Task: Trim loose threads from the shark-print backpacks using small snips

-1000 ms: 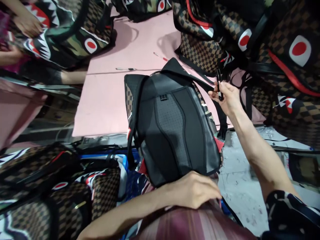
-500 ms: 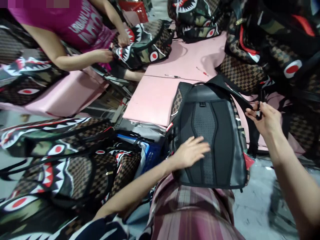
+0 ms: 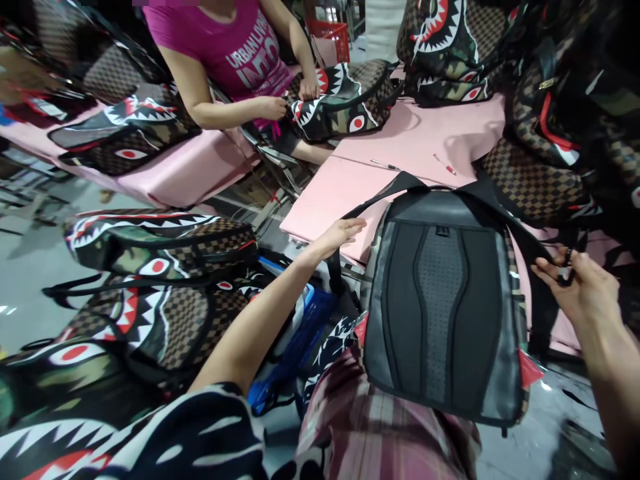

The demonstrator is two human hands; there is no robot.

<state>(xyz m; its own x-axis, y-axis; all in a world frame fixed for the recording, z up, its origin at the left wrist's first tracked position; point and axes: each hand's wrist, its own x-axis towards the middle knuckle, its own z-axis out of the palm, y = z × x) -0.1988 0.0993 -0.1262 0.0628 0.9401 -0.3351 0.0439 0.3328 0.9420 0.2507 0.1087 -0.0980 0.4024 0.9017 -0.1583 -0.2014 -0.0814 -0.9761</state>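
Note:
A black backpack (image 3: 443, 313) lies back panel up, across my lap and the pink tabletop's edge. Its left shoulder strap (image 3: 383, 199) is spread outward to my left hand (image 3: 343, 235). That hand has its fingers stretched out and touches the strap without a visible grip. On the other side, my right hand (image 3: 580, 283) is closed on a small black item with ring-like parts, which looks like small scissors. The right shoulder strap (image 3: 510, 220) reaches to these fingers; whether they pinch it too is unclear. Red triangular tabs (image 3: 530, 369) stick out at the bag's lower sides.
Across the pink table (image 3: 330, 200), a co-worker in a magenta shirt (image 3: 235, 50) handles a shark-face backpack (image 3: 345, 100). Two pens (image 3: 445, 165) lie there. Patterned bags (image 3: 165, 300) are piled at left; more bags (image 3: 535, 180) stand at right. A blue crate (image 3: 295, 347) is below.
My left hand has moved from the back panel up and left to the left strap, which now spreads outward. The view has shifted left; my right hand still holds the black item.

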